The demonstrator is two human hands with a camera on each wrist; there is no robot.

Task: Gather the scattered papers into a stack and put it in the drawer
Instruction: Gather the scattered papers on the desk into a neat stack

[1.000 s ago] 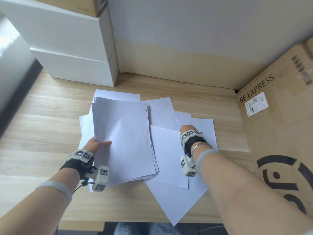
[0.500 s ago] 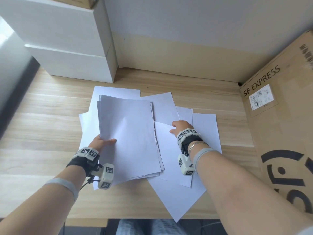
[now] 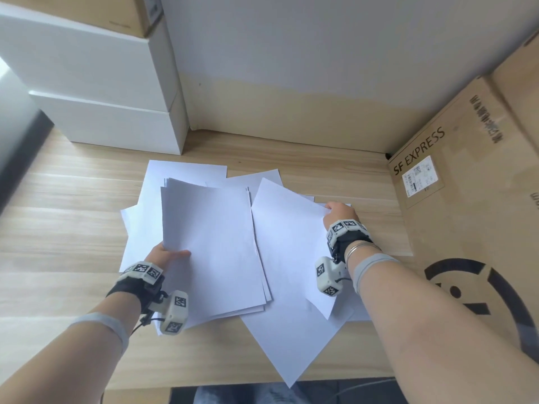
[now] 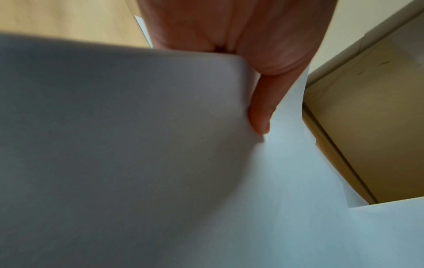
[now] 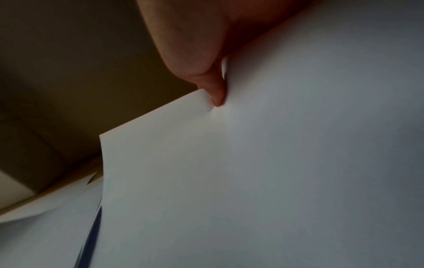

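Wooden desk (image 3: pixel 73 217) against a grey and beige wall; white drawer units (image 3: pixel 96 91) at upper left of the frame, cardboard box (image 3: pixel 472 217) at right edge. Scattered papers (image 3: pixel 186 173) are seen overlapping at centre of the desk, a few fanned toward the upper left, one large sheet (image 3: pixel 291 339) angled with a corner over the near edge at bottom centre. A partial stack (image 3: pixel 213 246) is gripped by the left hand (image 3: pixel 167 255) at its lower left edge, thumb on top, fingers hidden beneath; long axis runs from bottom to top of the frame, far end tipped slightly left, near end fanned and uneven. A single sheet (image 3: pixel 288 237) is pinched at its right edge by the right hand (image 3: pixel 339 214) and raised off the desk, curling; its long axis leans from upper left to lower right. Step in hand, as judged: gathering, loose sheets being added to the stack. Next move probably calls for the lifted sheet to be laid onto the stack, turned to match its axis. Remaining sheets are not yet collected; edges not yet squared. Which drawer is meant cannot be told; none is seen open.
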